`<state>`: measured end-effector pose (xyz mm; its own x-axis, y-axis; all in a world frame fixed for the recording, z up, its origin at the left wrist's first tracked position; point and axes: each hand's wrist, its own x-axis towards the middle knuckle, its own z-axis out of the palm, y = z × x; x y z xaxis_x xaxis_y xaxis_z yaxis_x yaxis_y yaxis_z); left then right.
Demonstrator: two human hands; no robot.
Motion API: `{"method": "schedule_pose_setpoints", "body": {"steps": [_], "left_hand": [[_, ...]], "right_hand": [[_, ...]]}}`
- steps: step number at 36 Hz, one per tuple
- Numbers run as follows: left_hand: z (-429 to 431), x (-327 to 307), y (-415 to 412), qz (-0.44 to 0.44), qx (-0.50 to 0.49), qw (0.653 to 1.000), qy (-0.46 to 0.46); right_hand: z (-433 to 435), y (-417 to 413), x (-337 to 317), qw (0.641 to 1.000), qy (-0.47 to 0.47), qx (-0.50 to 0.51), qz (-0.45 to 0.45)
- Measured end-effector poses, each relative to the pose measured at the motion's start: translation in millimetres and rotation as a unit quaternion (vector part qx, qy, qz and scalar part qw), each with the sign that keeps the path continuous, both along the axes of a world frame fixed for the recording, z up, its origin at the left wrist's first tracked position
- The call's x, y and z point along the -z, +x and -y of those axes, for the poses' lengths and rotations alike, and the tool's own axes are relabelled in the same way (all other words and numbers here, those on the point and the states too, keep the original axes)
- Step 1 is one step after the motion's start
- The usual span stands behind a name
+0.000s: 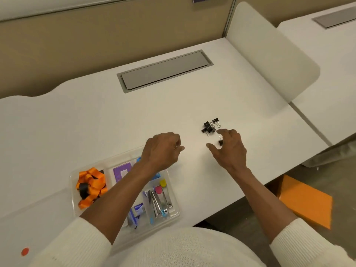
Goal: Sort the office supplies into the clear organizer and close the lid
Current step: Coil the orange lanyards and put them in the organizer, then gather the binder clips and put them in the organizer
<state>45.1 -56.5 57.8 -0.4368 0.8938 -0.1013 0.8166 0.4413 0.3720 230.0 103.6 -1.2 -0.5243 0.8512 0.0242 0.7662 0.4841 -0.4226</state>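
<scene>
The clear organizer (74,189) lies on the white desk at lower left, its lid not visible. It holds an orange lanyard (91,186), a purple pad (121,172), several nail clippers (160,201) and a small blue-white box (137,209). A small pile of black binder clips (210,125) sits on the desk past my right hand. My right hand (229,149) hovers with fingers spread over one separate binder clip (220,142). My left hand (162,149) floats above the organizer's far corner, fingers loosely curled, holding nothing that I can see.
A grey cable hatch (163,71) is set into the desk further back. A white rounded divider (269,54) stands at the right. An orange folder (306,201) lies on the floor beyond the desk's right edge. A red dot (25,251) marks the near-left desk.
</scene>
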Motion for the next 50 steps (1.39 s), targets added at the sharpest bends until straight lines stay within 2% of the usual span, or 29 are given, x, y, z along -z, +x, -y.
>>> {"method": "schedule_pose_setpoints", "body": {"steps": [3, 7, 12, 18, 22, 31, 43, 50], "left_hand": [[-38, 19, 6, 0.008, 0.026, 1.0, -0.005], [-82, 39, 14, 0.023, 0.06, 0.997, -0.033], [-126, 60, 22, 0.008, 0.084, 0.995, -0.056], [-155, 81, 20, 0.029, 0.082, 0.995, -0.051], [-167, 89, 16, 0.05, 0.078, 0.995, -0.04], [-177, 100, 18, 0.072, 0.056, 0.996, -0.004], [-178, 100, 33, 0.071, 0.004, 0.997, 0.002], [-175, 106, 42, 0.023, -0.011, 0.999, 0.024]], "right_hand": [[-19, 9, 6, 0.997, -0.039, 0.043, 0.044], [-42, 15, 19, 0.992, -0.098, 0.044, 0.065], [-71, 9, 29, 0.989, -0.139, 0.013, 0.059], [-108, -12, 30, 0.984, -0.154, -0.066, 0.059], [-130, -25, 30, 0.977, -0.147, -0.138, 0.07], [-144, -38, 34, 0.965, -0.123, -0.219, 0.074], [-143, -23, 46, 0.967, -0.127, -0.217, 0.035], [-128, -19, 53, 0.987, -0.076, -0.143, 0.006]]}}
